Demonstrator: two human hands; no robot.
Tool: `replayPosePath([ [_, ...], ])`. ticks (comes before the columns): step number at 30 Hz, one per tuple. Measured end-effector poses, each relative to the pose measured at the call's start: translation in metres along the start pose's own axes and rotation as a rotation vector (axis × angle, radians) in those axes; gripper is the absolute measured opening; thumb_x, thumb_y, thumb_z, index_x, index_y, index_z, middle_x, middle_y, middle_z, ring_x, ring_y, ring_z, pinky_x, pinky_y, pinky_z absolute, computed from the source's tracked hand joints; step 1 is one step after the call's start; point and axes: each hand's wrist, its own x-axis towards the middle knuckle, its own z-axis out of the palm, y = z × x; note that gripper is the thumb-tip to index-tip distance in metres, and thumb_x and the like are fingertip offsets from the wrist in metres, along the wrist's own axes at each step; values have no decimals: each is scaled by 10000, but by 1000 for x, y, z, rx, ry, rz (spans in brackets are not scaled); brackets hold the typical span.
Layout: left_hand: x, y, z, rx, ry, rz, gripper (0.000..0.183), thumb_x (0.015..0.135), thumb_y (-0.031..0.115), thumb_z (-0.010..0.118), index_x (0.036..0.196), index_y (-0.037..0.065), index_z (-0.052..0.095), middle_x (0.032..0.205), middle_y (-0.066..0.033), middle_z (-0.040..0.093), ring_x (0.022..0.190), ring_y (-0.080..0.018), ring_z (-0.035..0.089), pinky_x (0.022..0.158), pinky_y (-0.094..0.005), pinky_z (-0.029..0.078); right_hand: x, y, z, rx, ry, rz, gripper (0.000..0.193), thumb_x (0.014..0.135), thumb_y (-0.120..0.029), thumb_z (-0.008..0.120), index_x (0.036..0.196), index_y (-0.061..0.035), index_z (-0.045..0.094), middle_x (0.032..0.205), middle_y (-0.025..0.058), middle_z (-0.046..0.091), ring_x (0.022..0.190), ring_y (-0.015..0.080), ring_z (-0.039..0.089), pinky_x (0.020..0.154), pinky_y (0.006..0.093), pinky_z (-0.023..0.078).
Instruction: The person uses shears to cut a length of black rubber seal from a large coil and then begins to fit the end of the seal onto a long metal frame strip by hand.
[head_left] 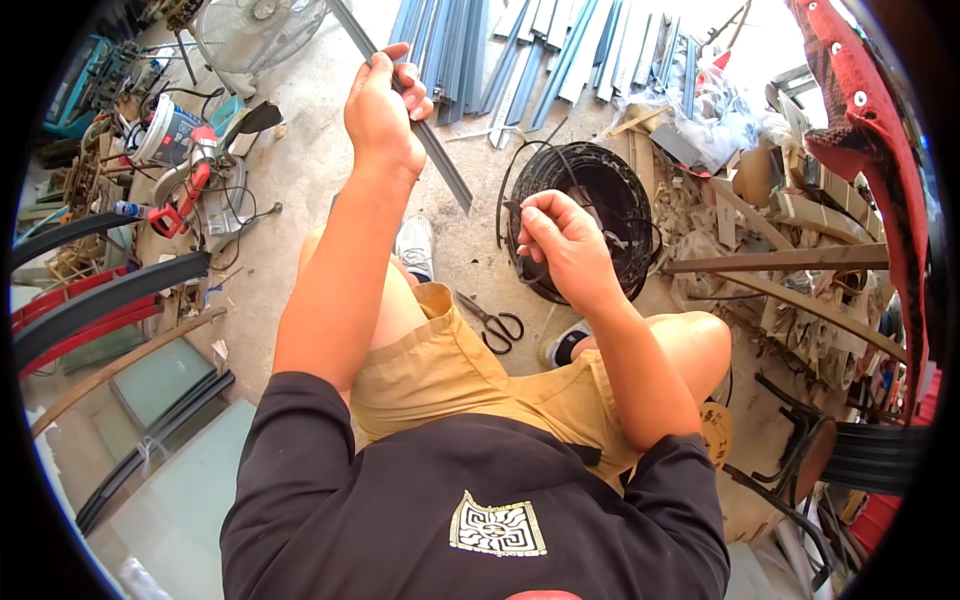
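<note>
bare concrete floor [300, 170] lies open only at eleven o'clock; clutter crowds the left and right edges, a stack of grey profiles [520, 40] at twelve. one black cord coil [620, 200], one pair of scissors [492, 322]. left hand [382, 110], raised, fist closed round one grey metal strip [440, 165]; right hand [562, 245] pinches one black cord [500, 205] over the coil
</note>
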Motion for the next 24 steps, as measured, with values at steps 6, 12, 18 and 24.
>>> replayPosePath([
  [6,-6,-8,8,19,7,57,291,1160,263,407,1225,28,567,824,-8,491,628,-96,357,552,-262,312,0,-3,14,-2,-22,-26,161,1066,-183,675,1074,-25,650,856,-13,655,785,54,605,721,234,510],
  [12,-10,-8,12,-30,-62,105,301,1161,293,408,1216,39,559,802,-16,494,602,-98,352,533,-264,304,2,-4,17,-12,-25,-62,166,1060,-185,686,1070,-22,658,866,-15,666,785,47,594,713,225,492],
  [18,-11,-8,11,-78,-121,106,318,1160,325,417,1217,46,558,785,-17,499,594,-95,357,522,-255,305,1,-4,19,-34,-12,-75,173,1056,-187,693,1069,-17,664,864,-11,674,777,45,586,696,218,485],
  [24,-16,-7,11,-89,-152,121,323,1159,336,418,1220,52,559,774,-12,497,586,-90,356,513,-252,302,1,1,21,-35,30,-100,183,1057,-197,693,1059,-15,670,865,-4,689,775,46,602,686,221,495],
])
